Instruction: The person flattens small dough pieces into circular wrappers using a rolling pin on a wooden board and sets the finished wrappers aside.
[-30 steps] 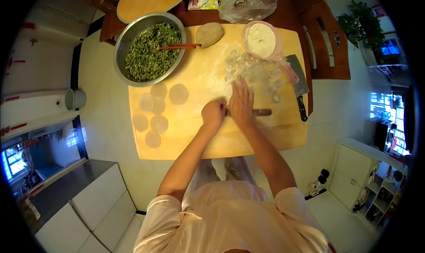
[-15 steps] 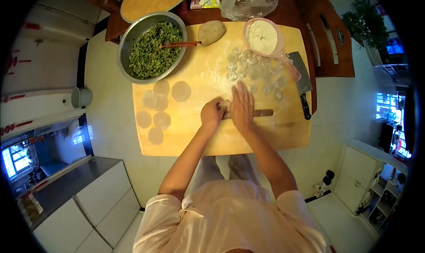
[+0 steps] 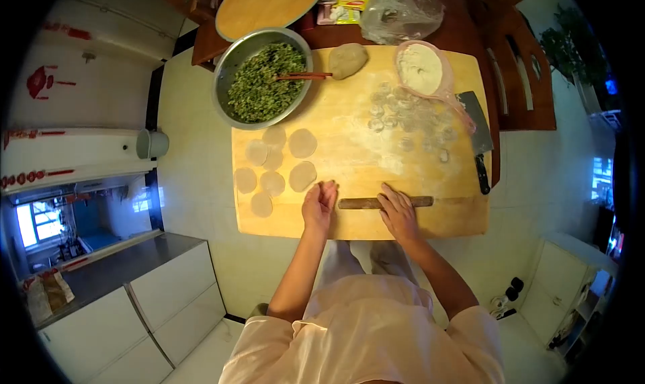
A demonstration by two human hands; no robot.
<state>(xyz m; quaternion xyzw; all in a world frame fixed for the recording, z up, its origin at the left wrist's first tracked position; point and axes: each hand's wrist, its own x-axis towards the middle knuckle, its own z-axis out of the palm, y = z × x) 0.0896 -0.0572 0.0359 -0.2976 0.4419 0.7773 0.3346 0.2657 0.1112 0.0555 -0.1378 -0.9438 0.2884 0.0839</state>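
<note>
My right hand (image 3: 398, 212) rests over a short wooden rolling pin (image 3: 422, 201) near the front edge of the wooden board (image 3: 363, 224), its fingers across the pin. To its left, my left hand (image 3: 320, 208) holds nothing, with its fingers stretched out and apart. Just beyond those fingers lies a rolled dough wrapper (image 3: 302, 176). Several other round wrappers (image 3: 272, 183) are spread over the board's left side, some overlapping. Small floured dough pieces (image 3: 406, 115) cluster at the right rear of the board.
A steel bowl (image 3: 222, 98) of chopped green filling, with red chopsticks (image 3: 316, 76) in it, stands at the back left. Beside it are a dough lump (image 3: 348, 61) and a pink scoop of flour (image 3: 420, 68). A cleaver (image 3: 476, 125) lies along the right edge.
My left hand has let go of the dough wrapper, which now lies with the others on the left. My right hand has drawn back towards me with the rolling pin. The view has shifted.
</note>
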